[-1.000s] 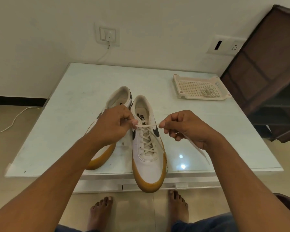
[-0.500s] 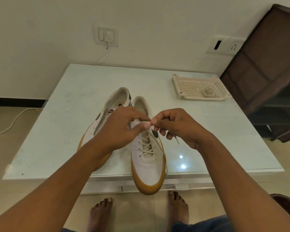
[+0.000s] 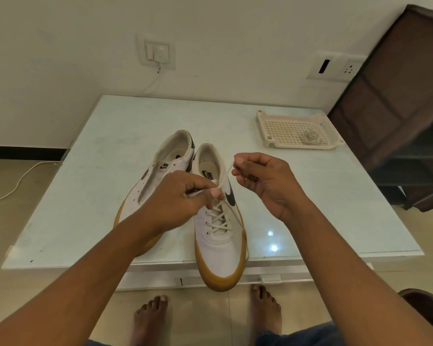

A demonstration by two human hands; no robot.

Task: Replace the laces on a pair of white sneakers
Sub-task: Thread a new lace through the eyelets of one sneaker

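Two white sneakers with tan soles stand side by side on the pale table (image 3: 110, 136). The right sneaker (image 3: 220, 248) carries a cream lace (image 3: 216, 218) crossed through its eyelets, and its toe hangs over the table's front edge. The left sneaker (image 3: 170, 156) shows no lace and is partly hidden by my left forearm. My left hand (image 3: 178, 196) pinches one lace end just above the right sneaker's tongue. My right hand (image 3: 263, 181) pinches the other end, raised to the right of the shoe's collar, and the strand runs taut between both hands.
A cream perforated tray (image 3: 283, 128) at the table's back right holds a coiled lace (image 3: 310, 137). A dark brown cabinet (image 3: 398, 108) stands right of the table. A white cable (image 3: 18, 181) lies on the floor at left. My bare feet (image 3: 150, 318) are below the front edge.
My hands, which met over the shoe's tongue half a second ago, have parted. The right hand has risen up and right, drawing its lace end taut. The left hand stays low.
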